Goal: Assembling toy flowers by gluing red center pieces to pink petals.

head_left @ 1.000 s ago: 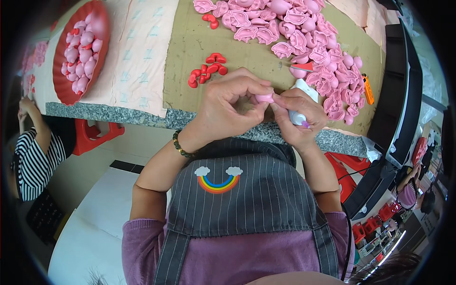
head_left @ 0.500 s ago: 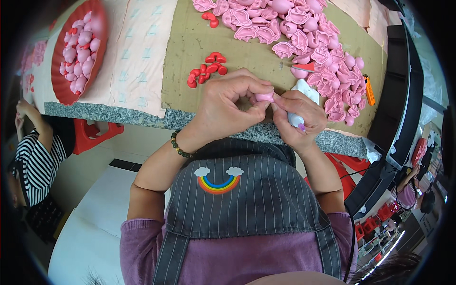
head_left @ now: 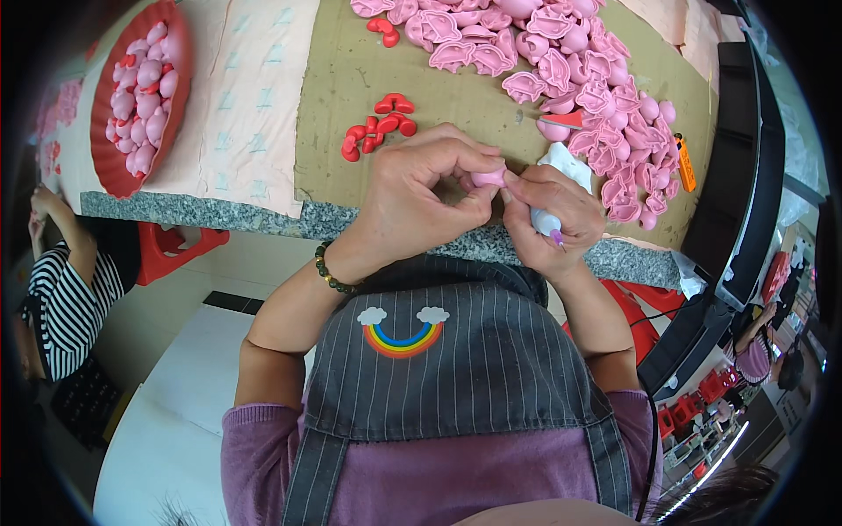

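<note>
- One small pink piece [head_left: 488, 178] is in play, right in the middle, above the near edge of the surface [head_left: 254, 213].
- Two hands are on it! The left hand [head_left: 417, 195] bends thumb and index finger into a ring, the fingers narrow and pinching the piece at their tips, at the hand's three o'clock.
- In comes the right hand [head_left: 559, 210], its thumb and index finger drawn together against the piece's three o'clock end; the piece sits at ten o'clock from that hand.
- One white bottle [head_left: 545, 221] with a purple tip is tucked inside the right hand's curled fingers, tip toward five o'clock.
- A white shape [head_left: 567, 164] pokes out beyond that hand; whether it belongs to the bottle, I cannot tell.
- From the piece, at ten o'clock, a cluster of red pieces [head_left: 383, 124], roughly six, overlapping; at eleven, one or two more red bits [head_left: 382, 32].
- Big pile of pink parts [head_left: 574, 79] from twelve round to three, far too heaped to count, with one red wedge [head_left: 562, 118] at two.
- One orange tool [head_left: 685, 164] lies at three o'clock, just beside the pile.
- Out between nine and ten, one fluted red dish [head_left: 107, 167] carries over a dozen pink figures [head_left: 140, 96].
</note>
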`<state>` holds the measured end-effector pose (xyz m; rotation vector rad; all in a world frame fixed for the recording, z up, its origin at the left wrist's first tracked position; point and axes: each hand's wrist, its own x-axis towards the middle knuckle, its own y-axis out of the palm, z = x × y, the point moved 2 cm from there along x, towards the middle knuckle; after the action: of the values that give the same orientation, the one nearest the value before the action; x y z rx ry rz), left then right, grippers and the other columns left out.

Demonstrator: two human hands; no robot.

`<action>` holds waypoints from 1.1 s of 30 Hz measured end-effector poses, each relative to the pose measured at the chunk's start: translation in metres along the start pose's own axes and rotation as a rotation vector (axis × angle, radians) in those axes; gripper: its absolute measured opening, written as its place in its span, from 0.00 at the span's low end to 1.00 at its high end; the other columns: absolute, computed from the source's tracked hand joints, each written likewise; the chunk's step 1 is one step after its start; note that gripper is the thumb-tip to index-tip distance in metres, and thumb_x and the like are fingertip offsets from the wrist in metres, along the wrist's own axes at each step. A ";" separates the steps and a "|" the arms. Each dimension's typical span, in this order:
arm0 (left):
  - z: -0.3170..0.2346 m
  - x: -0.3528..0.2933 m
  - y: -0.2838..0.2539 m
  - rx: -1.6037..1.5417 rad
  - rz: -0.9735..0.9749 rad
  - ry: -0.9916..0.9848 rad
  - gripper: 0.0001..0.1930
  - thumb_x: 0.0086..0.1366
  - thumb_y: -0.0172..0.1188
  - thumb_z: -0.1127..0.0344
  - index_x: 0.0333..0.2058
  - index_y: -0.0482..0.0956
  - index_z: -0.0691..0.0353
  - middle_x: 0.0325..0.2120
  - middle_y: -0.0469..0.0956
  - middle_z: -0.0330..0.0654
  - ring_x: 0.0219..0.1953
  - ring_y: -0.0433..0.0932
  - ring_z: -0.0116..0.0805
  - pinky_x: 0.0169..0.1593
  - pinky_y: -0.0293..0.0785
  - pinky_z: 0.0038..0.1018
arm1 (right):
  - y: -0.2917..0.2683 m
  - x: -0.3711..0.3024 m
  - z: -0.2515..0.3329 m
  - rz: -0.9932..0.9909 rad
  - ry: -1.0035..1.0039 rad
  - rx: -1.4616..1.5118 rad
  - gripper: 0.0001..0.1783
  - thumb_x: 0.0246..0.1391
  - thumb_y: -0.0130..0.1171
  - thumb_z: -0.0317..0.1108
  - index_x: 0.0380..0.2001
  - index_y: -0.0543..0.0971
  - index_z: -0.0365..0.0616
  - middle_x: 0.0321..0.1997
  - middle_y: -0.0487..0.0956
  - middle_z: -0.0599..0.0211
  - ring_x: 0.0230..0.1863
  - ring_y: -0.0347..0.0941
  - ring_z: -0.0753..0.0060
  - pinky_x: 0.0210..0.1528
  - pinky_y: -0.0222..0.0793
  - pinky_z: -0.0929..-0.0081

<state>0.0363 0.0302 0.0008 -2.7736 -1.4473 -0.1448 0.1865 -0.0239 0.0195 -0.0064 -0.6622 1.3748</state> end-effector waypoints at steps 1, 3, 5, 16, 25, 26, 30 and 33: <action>0.000 0.000 0.000 0.001 0.001 -0.004 0.13 0.48 0.57 0.86 0.35 0.76 0.72 0.37 0.73 0.48 0.37 0.76 0.28 0.39 0.75 0.20 | 0.000 0.000 0.000 0.003 -0.002 -0.001 0.12 0.32 0.56 0.13 0.26 0.78 0.35 0.18 0.73 0.62 0.16 0.66 0.76 0.19 0.59 0.83; 0.000 0.000 0.000 0.011 -0.002 -0.006 0.13 0.48 0.57 0.87 0.35 0.76 0.72 0.37 0.73 0.48 0.37 0.76 0.28 0.39 0.75 0.20 | 0.000 0.001 0.000 0.002 -0.009 -0.011 0.12 0.32 0.56 0.13 0.26 0.78 0.35 0.18 0.73 0.62 0.16 0.66 0.76 0.19 0.59 0.83; 0.001 -0.001 0.001 0.021 -0.004 -0.007 0.13 0.47 0.57 0.87 0.35 0.76 0.72 0.38 0.73 0.48 0.37 0.76 0.28 0.38 0.75 0.20 | 0.000 0.001 0.000 0.000 -0.016 -0.022 0.12 0.32 0.56 0.13 0.26 0.78 0.35 0.17 0.72 0.62 0.16 0.66 0.76 0.19 0.59 0.83; -0.001 0.000 0.002 0.016 -0.020 -0.009 0.13 0.47 0.57 0.86 0.34 0.76 0.72 0.38 0.73 0.49 0.37 0.76 0.27 0.38 0.75 0.19 | 0.000 0.000 -0.001 -0.014 -0.014 -0.025 0.12 0.32 0.56 0.13 0.25 0.78 0.35 0.17 0.72 0.63 0.16 0.65 0.77 0.18 0.58 0.83; 0.000 0.000 0.002 0.021 -0.023 -0.005 0.12 0.48 0.57 0.86 0.34 0.76 0.71 0.38 0.73 0.48 0.37 0.76 0.27 0.38 0.75 0.19 | 0.001 0.001 -0.001 -0.006 -0.013 -0.035 0.12 0.32 0.56 0.13 0.25 0.78 0.35 0.18 0.73 0.62 0.16 0.66 0.77 0.19 0.58 0.83; -0.001 0.000 0.003 0.025 -0.021 -0.003 0.12 0.48 0.57 0.86 0.34 0.76 0.71 0.38 0.73 0.48 0.37 0.76 0.27 0.38 0.75 0.19 | 0.000 0.000 -0.001 -0.011 -0.015 -0.034 0.12 0.32 0.56 0.13 0.25 0.78 0.35 0.18 0.73 0.62 0.16 0.66 0.77 0.19 0.58 0.83; -0.001 0.001 0.002 0.028 -0.018 0.004 0.12 0.48 0.57 0.86 0.34 0.76 0.71 0.38 0.73 0.48 0.37 0.76 0.26 0.38 0.75 0.19 | 0.001 0.001 0.000 -0.018 -0.011 -0.020 0.11 0.32 0.56 0.12 0.24 0.77 0.35 0.18 0.73 0.62 0.16 0.67 0.76 0.19 0.59 0.83; 0.000 0.001 0.001 0.034 -0.019 0.003 0.12 0.48 0.57 0.86 0.34 0.76 0.71 0.38 0.73 0.47 0.37 0.76 0.26 0.37 0.75 0.18 | 0.001 0.002 0.000 -0.014 -0.013 -0.025 0.11 0.32 0.56 0.12 0.24 0.77 0.35 0.18 0.73 0.61 0.16 0.67 0.76 0.19 0.59 0.83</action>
<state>0.0378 0.0301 0.0005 -2.7324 -1.4614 -0.1236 0.1854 -0.0212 0.0197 -0.0132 -0.6895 1.3544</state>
